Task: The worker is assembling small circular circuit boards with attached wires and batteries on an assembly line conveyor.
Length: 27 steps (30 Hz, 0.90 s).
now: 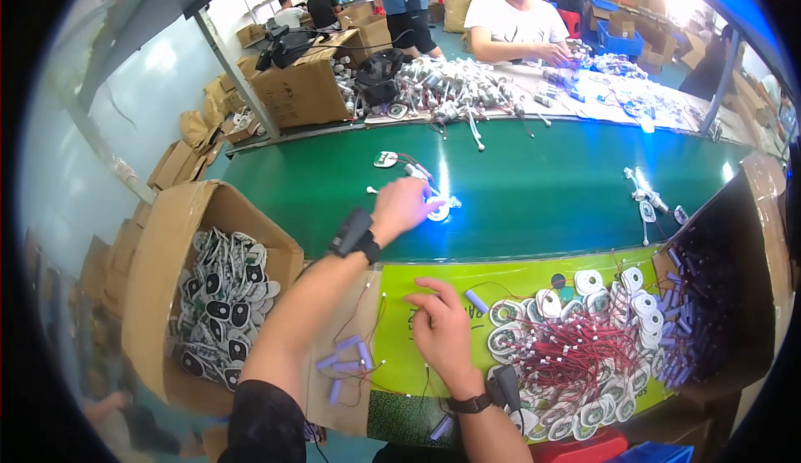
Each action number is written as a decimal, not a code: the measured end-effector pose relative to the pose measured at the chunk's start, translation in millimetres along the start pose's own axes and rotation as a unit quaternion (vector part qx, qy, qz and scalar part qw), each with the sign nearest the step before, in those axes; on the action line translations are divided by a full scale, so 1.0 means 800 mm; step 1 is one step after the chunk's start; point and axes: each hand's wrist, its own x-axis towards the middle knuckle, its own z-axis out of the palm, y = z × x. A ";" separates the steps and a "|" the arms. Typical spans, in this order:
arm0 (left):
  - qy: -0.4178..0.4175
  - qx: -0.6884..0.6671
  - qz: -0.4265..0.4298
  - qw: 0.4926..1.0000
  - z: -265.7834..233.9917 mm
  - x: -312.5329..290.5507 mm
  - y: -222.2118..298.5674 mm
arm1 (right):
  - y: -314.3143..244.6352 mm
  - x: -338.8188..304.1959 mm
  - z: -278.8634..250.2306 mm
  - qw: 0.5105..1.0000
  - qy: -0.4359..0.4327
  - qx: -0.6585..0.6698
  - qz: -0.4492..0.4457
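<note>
My left hand [402, 206] reaches over the green conveyor belt [534, 179], its fingers closed around a small wired assembly. A white round piece [437, 210] of that assembly glows blue at the fingertips. Just beyond the hand lies a white oval plate [385, 159] with red wires. Over the yellow-green mat [396, 296], my right hand [442, 329] is empty, its fingers apart and slightly bent. Close to its right are a purple cylindrical battery [477, 300] and a heap of white ring-shaped plates [596, 409] topped with red wires [576, 338].
A cardboard box [150, 296] of grey-white parts stands left; another box [772, 238] stands right, beside purple batteries [680, 321]. More batteries [346, 354] lie left of the mat. Wired parts [647, 196] rest on the belt. Across it, a person [517, 25] works behind piled parts [455, 88].
</note>
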 end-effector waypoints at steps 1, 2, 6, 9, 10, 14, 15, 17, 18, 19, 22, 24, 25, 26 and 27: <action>0.001 0.013 -0.006 1.000 0.005 -0.009 0.008 | 0.001 -0.001 0.001 1.000 -0.002 0.002 -0.004; 0.002 0.024 -0.010 1.000 0.013 -0.014 0.015 | 0.003 -0.001 0.002 1.000 0.011 0.000 -0.024; 0.091 0.067 0.041 0.993 0.036 -0.011 0.038 | 0.005 -0.002 0.002 0.999 0.019 0.020 -0.016; 0.055 -0.002 0.073 0.996 0.042 0.007 0.045 | -0.002 0.000 -0.004 0.999 0.015 0.038 0.011; 0.054 -0.001 0.076 0.996 0.038 0.011 0.044 | -0.001 0.000 -0.004 0.999 0.018 0.039 0.011; -0.014 -0.045 0.186 0.981 -0.003 0.011 0.014 | 0.001 0.000 -0.006 0.998 0.037 0.054 0.006; -0.026 -0.018 0.207 0.978 -0.014 0.004 0.004 | -0.001 0.001 -0.006 0.997 0.045 0.060 -0.001; -0.041 0.014 0.228 0.973 -0.031 -0.009 0.001 | 0.000 0.002 -0.006 0.997 0.049 0.064 -0.003; -0.085 0.091 0.242 0.962 -0.038 -0.018 0.005 | 0.002 0.002 -0.007 0.997 0.051 0.062 -0.005; -0.129 0.167 0.254 0.944 -0.043 -0.026 0.010 | 0.003 0.001 -0.008 0.996 0.053 0.065 -0.005; -0.006 0.156 0.149 0.977 -0.015 -0.033 0.025 | 0.002 0.001 -0.008 0.996 0.052 0.078 -0.001; 0.046 0.148 0.136 0.978 0.010 -0.019 0.035 | 0.005 0.001 -0.009 0.997 0.043 0.070 -0.001; 0.045 0.145 0.091 0.984 0.023 -0.012 0.041 | 0.007 0.000 -0.008 0.997 0.045 0.067 -0.002; 0.045 0.142 0.047 0.988 0.032 -0.005 0.047 | 0.007 0.000 -0.007 0.997 0.042 0.067 0.009; 0.072 0.129 0.055 0.987 0.041 -0.003 0.050 | 0.008 -0.001 -0.006 0.997 0.040 0.067 0.020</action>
